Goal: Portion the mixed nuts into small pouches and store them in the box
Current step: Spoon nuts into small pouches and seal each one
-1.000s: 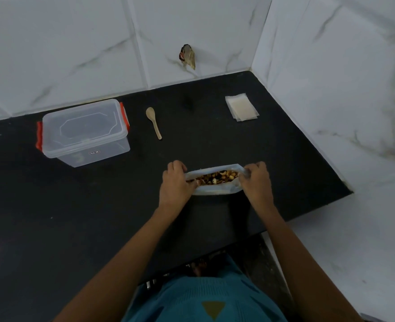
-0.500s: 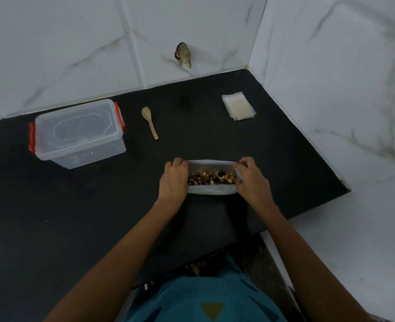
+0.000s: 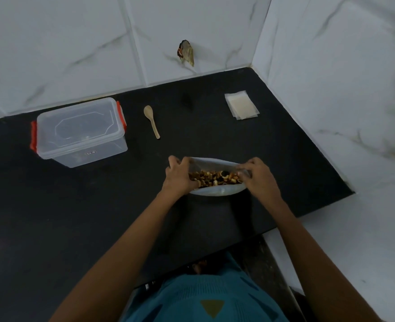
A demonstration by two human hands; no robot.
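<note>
Hands: left (image 3: 177, 176) and right (image 3: 259, 176) each pinch one end of the nut bag (image 3: 217, 180), mouth spread, right of and nearer than the box (image 3: 81, 132).

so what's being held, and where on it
The bag of mixed nuts, at its open rim: left hand grips the left end, right hand the right end.
</note>
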